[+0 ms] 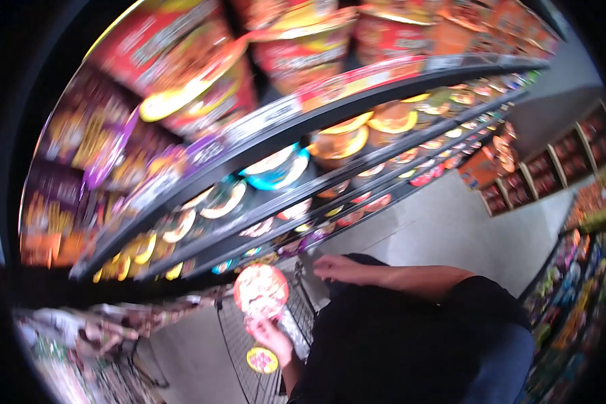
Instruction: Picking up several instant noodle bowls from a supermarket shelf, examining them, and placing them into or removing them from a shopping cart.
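Observation:
A round red-rimmed tub with a pale printed lid [260, 290], likely an instant noodle bowl, is in my left hand [270, 337], which grips its lower edge above a wire shopping cart [237, 368]. In the cart, near that wrist, lies a round yellow-rimmed tub [262, 359], beside something wrapped in clear plastic [294, 333]. My right hand [331, 267] hangs near the cart's edge with its fingers loosely curled; nothing can be made out in it. The picture is blurred by motion.
Long dark shelves [373, 91] run across the front, holding red cups, purple packs and round bowls. Wooden crates with red goods [540, 169] stand on the grey floor at the right. Another stocked shelf [575, 283] curves along the right rim. At the lower left are more goods, blurred.

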The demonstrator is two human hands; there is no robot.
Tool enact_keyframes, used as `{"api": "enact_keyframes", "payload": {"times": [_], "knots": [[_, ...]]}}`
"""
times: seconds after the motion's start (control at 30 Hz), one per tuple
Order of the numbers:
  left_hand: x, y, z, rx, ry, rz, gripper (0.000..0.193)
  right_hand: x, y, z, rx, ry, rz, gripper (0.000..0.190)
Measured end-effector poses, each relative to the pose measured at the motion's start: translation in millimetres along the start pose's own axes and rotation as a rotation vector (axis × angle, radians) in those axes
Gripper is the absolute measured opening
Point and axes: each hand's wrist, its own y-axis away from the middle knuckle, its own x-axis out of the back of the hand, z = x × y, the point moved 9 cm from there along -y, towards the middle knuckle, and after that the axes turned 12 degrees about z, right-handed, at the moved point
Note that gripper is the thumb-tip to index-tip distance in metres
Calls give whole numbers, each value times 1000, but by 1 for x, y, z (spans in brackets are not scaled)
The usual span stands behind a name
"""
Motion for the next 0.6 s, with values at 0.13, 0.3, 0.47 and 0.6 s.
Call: {"api": "enact_keyframes", "payload": {"times": [0.13,0.3,0.47,0.6], "knots": [[-72,29,56,47,202,-199,6,-26,11,-67,142,-386,-132,70],[-112,47,85,-33,189,-351,7,-31,10,-89,171,-572,-136,70],[-111,44,87,-60,-25,-383,11,-15,18,-126,286,-598,-91,67],[-99,32,112,-330,-163,-272,27,-5,28,-149,415,-504,-94,66]]}}
